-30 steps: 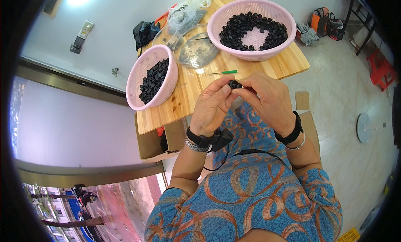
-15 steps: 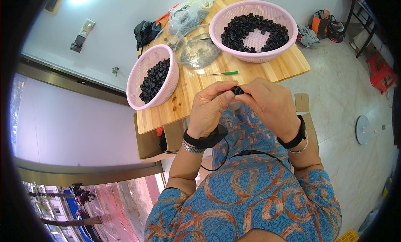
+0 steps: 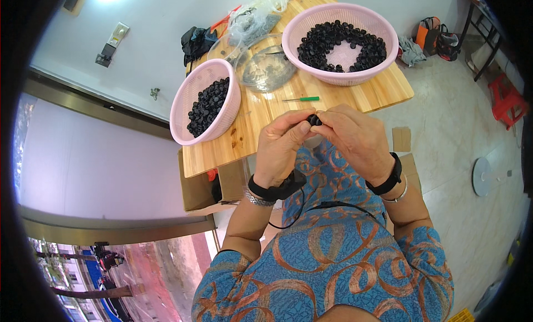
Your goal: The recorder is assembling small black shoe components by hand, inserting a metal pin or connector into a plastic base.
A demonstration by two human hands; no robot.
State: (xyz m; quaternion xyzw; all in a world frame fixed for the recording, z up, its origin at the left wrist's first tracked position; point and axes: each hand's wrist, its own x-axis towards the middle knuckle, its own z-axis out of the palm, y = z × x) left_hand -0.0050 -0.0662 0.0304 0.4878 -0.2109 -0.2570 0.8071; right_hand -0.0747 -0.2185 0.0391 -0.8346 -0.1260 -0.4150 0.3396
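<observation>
Between my two hands, just off the near edge of the table, is a small round black plastic part (image 3: 314, 120). My left hand (image 3: 281, 139) pinches it from the left with thumb and forefinger. From the other side my right hand (image 3: 355, 134) grips it with its fingertips, which cover much of it. Beyond my hands lies a thin screwdriver with a green handle (image 3: 308, 99). Small black parts (image 3: 209, 108) fill the pink basket (image 3: 179, 114) at the left. More black parts (image 3: 373, 49) ring the floor of the larger pink basket (image 3: 340, 78) at the right.
On the wooden table (image 3: 252, 125) stand clear plastic basins (image 3: 269, 72) with small pieces inside, beside a clear plastic bag (image 3: 252, 22) and a black bag (image 3: 198, 43). Cardboard boxes (image 3: 200, 191) sit under the table. A red stool (image 3: 506, 101) is at the far right.
Both hands keep hold of the black part, with only a slight shift of the fingers. The whole view has moved a little; baskets and screwdriver stay in place on the table.
</observation>
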